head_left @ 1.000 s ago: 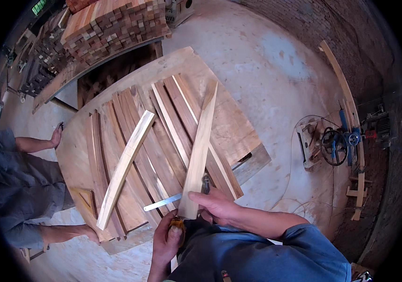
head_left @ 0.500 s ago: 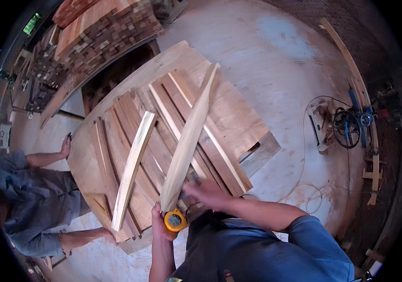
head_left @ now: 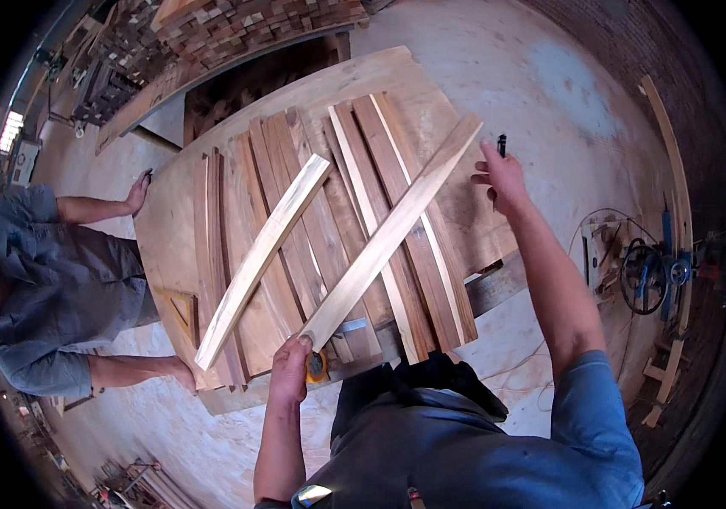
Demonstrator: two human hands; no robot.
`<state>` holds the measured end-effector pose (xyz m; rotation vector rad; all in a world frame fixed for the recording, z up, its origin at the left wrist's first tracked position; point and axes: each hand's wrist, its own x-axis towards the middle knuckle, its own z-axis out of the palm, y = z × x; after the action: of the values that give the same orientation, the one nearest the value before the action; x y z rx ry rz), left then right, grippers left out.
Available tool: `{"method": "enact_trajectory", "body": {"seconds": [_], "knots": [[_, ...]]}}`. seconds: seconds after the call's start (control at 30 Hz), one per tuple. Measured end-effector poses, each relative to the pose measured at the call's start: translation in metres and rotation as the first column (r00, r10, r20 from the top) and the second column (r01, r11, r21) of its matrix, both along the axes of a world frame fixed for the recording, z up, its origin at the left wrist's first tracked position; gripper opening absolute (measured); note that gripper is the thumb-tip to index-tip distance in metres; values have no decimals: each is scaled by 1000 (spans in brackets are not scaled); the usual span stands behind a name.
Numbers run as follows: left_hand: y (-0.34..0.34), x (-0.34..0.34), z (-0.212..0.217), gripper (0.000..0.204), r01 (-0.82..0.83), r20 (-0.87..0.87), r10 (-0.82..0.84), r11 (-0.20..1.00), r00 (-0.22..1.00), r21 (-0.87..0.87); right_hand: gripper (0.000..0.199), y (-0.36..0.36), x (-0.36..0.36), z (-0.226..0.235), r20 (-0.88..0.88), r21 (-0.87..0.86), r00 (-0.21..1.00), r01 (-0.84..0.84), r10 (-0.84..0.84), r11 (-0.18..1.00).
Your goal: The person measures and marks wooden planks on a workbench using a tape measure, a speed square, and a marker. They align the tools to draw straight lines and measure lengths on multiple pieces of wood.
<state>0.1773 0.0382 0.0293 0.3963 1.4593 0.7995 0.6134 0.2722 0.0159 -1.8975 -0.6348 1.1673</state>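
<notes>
My left hand (head_left: 289, 370) is closed round the near end of a pale plank (head_left: 397, 229), which slants up and right across the other boards. A yellow tape measure (head_left: 318, 366) is right beside that hand; whether the fingers hold it too is hard to see. Off the plank's far end, my right hand (head_left: 503, 180) is raised with a black pen-like stick (head_left: 501, 145) standing up from its grip. Several brown boards (head_left: 278, 187) lie side by side beneath the plank. Another pale strip (head_left: 265, 254) rests across them on the left.
A plywood worktop (head_left: 431, 93) carries the boards. At its left edge stands a co-worker (head_left: 66, 280), both hands on the top. A wooden triangle (head_left: 180, 314) lies nearby. Stacked timber (head_left: 253, 34) fills the back left; a machine with a handwheel (head_left: 641, 276) stands right.
My right hand has moved from the plank's near end out to its far end, with the black stick now showing. The plank has swung to the right at its far end. The view has shifted.
</notes>
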Motion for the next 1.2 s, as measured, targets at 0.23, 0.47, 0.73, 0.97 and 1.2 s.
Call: {"method": "enact_trajectory", "body": {"seconds": [0.23, 0.47, 0.73, 0.97, 1.2], "knots": [[-6, 13, 34, 50, 651, -826, -165, 704, 539, 284, 81, 35, 40, -17, -17, -1, 997, 72, -72, 997], [-20, 26, 49, 43, 841, -973, 35, 496, 228, 215, 67, 44, 59, -60, -135, -82, 981, 129, -139, 988], [-40, 42, 40, 38, 908, -945, 240, 303, 221, 289, 41, 52, 69, -100, -274, -95, 951, 119, -141, 988], [-60, 27, 17, 41, 831, -917, 205, 389, 342, 397, 33, 45, 82, -82, -360, -114, 932, 3, -44, 994], [-96, -29, 41, 53, 601, -771, -33, 649, 636, 468, 36, -3, 68, -31, -220, 6, 962, -162, 159, 987]]}}
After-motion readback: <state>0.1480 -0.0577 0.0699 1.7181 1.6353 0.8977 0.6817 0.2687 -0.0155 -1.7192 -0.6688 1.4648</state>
